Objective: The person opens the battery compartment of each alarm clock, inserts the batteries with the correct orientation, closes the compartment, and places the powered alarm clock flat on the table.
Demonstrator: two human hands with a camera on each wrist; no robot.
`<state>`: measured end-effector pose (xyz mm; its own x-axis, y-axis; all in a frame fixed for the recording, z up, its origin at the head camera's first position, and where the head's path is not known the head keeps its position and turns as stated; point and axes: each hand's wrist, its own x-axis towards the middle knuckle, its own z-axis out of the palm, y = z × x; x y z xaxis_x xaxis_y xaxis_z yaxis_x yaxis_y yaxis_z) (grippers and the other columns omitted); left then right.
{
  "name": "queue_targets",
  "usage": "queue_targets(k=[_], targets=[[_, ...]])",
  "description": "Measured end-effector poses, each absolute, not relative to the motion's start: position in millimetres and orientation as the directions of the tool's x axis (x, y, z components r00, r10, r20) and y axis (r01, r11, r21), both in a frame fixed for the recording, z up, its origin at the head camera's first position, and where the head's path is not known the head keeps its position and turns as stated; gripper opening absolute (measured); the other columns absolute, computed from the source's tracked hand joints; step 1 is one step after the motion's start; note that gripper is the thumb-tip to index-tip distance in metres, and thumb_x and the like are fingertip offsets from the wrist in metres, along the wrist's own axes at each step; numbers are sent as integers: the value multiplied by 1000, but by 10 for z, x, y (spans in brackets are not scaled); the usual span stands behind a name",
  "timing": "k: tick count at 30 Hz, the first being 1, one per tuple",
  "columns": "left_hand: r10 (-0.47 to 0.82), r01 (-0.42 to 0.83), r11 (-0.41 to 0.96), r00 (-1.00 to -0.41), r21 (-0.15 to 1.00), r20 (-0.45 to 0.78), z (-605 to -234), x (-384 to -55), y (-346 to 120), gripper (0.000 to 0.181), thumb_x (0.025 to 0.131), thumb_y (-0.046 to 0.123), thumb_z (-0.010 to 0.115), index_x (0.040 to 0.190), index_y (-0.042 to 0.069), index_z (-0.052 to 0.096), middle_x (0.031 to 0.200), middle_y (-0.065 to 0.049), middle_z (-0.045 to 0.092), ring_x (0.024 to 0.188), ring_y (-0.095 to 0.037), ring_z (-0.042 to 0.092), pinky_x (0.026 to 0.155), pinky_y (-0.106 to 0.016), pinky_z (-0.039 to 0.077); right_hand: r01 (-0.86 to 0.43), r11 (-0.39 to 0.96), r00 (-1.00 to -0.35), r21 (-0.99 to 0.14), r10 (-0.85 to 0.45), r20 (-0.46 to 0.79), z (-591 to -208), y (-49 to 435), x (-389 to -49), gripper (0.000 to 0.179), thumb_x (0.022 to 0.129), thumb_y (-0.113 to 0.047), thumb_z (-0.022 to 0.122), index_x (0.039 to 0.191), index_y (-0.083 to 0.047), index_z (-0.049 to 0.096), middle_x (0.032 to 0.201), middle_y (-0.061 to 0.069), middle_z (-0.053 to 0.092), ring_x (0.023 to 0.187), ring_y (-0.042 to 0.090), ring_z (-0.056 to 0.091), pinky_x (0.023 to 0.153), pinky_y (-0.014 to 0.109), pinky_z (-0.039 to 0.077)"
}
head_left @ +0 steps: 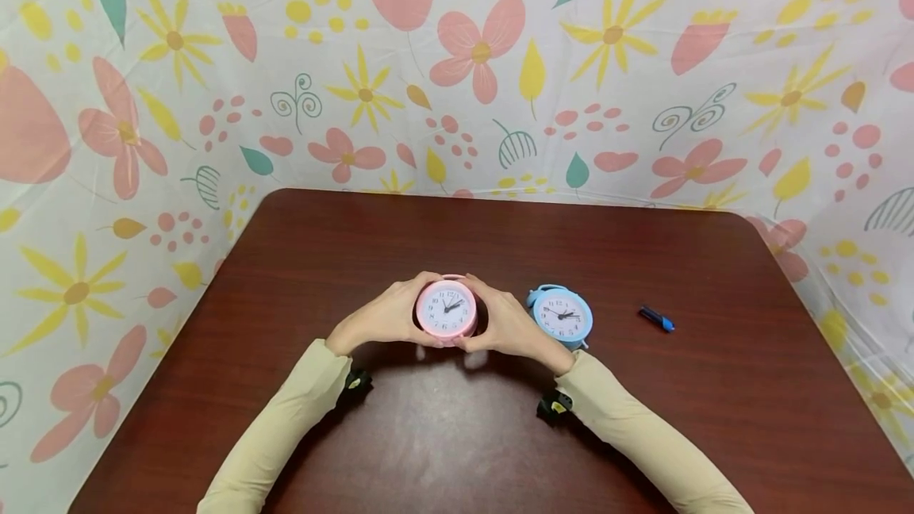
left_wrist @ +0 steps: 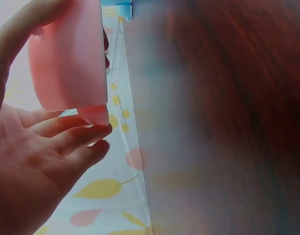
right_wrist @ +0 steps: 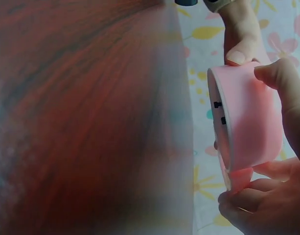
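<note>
As left hand [head_left: 389, 314] and right hand [head_left: 510, 322] are gripping a pink clock [head_left: 446, 309], dial facing the camera, top pointing away, left of a blue clock [head_left: 562, 316], a pen [head_left: 657, 319] is lying right of both.

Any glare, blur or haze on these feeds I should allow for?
Head: pink alarm clock numerals readable, pale glare on the table just in front of it; left wrist: patterned cloth washed out at the upper left, a hazy band along the table's edge; right wrist: wood grain smeared into soft streaks.
</note>
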<state>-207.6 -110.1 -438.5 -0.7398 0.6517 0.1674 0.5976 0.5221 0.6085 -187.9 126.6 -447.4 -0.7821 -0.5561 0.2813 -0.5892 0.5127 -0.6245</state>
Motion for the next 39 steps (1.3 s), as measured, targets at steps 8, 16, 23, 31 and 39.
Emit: queue_targets(k=[8,16,23,31,39], targets=[[643,576,543,-753,611,138,-4391,-2065,-1115,87,59,52,88,127,18,47,115,5,64,100,-7,63,86,-30,52,-594,521,-770,-613,-589,245,-4456,1256,-1869,88,68,-37,83,142,-9,45,129,5,61,109,17,62,90,39,53],[652,586,546,-746,598,136,-4394,-2069,-1119,84,60,51,88,125,16,48,114,5,65,98,-6,64,85,-28,53,-597,538,-768,-595,-597,230,-4450,1245,-1872,86,67,-38,83,141,-12,47,123,-1,64,98,11,63,84,33,53],[653,585,550,-746,596,129,-4370,-2068,-1124,83,60,50,88,124,16,48,114,5,65,98,-6,64,85,-29,53,-586,539,-772,-605,-597,216,-4443,1236,-1869,87,68,-36,82,142,-11,45,125,1,63,99,12,63,86,34,52],[655,576,554,-747,601,112,-4392,-2085,-1139,84,59,53,88,123,17,48,112,5,66,97,-5,63,85,-27,52,-578,559,-778,-594,-598,195,-4462,1223,-1862,85,69,-38,81,141,-9,45,122,3,64,96,11,63,83,32,53],[670,582,556,-736,593,95,-4387,-2092,-1138,82,60,51,88,122,14,48,111,3,66,96,-6,64,84,-27,52,-555,565,-787,-610,-594,166,-4476,1218,-1869,86,69,-36,81,143,-12,45,121,0,65,92,9,61,82,28,51]])
